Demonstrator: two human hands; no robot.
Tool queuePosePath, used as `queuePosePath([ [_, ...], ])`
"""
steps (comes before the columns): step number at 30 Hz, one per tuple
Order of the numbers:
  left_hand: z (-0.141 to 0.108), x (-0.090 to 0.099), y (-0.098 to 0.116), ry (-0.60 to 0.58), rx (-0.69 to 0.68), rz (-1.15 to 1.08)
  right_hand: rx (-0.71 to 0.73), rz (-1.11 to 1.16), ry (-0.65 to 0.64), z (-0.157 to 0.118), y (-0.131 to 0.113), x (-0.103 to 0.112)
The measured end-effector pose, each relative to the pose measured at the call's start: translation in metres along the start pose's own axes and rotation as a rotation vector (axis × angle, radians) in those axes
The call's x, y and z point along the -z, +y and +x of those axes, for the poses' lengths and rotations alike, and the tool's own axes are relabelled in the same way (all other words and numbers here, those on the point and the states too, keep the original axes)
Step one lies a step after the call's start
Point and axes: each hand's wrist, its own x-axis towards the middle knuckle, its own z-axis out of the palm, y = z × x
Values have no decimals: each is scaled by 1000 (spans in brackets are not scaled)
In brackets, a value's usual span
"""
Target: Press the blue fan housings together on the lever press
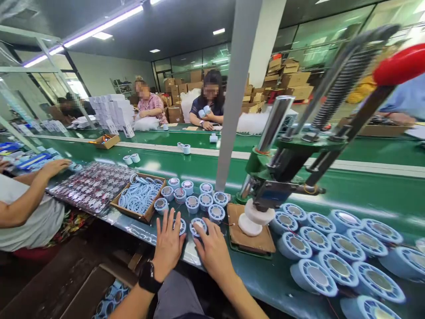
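My left hand (168, 243) lies with its fingers stretched out and apart, against a round light-blue housing (181, 227) near the bench's front edge. That housing is partly covered by the fingers. My right hand (214, 248) has its thumb and fingers around a second light-blue housing (198, 227) with a silvery disc in its top. Just beyond both hands, several similar housings (192, 204) stand upright in loose rows. Right of my right hand is a hand press (265, 195) with a red-knobbed lever (403, 64) and white round pads (250, 223) over a brown board.
A cardboard tray of light-blue rings (141, 195) stands left of the housings, beside a sheet of small parts (94, 184). Several more housings (332, 241) crowd the right side. A grey post (229, 110) rises ahead. Co-workers sit at left and across the bench.
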Motion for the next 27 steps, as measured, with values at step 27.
queuePosePath([
  [27, 88, 48, -201, -125, 350, -307, 99, 146, 98, -66, 56, 67],
])
